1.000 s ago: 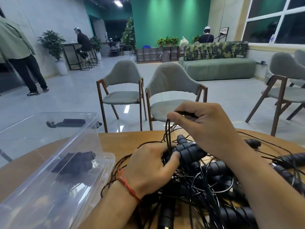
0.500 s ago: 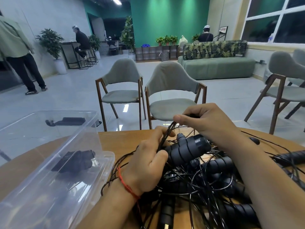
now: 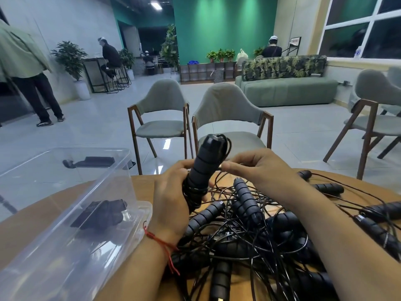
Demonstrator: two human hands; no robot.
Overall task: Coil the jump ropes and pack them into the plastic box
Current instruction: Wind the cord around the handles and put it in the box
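Observation:
My left hand point(image 3: 171, 198) grips the lower end of a black ribbed jump-rope handle point(image 3: 205, 161), which stands upright above the table with cord wound around its base and top. My right hand point(image 3: 256, 168) pinches the thin black cord beside that handle. Below both hands lies a tangled pile of jump ropes point(image 3: 249, 231) with several black handles and loose cords. At the left stands the clear plastic box point(image 3: 112, 187), tilted, with a dark coiled rope bundle point(image 3: 102, 213) inside.
The round wooden table point(image 3: 143, 181) carries everything. More handles point(image 3: 329, 189) lie at its right side. Two grey chairs point(image 3: 227, 111) stand just behind the table, another at the right. People stand and sit far back in the room.
The left hand has lifted the handle from lying on the pile to upright. The right hand has moved right and lower, still pinching the cord.

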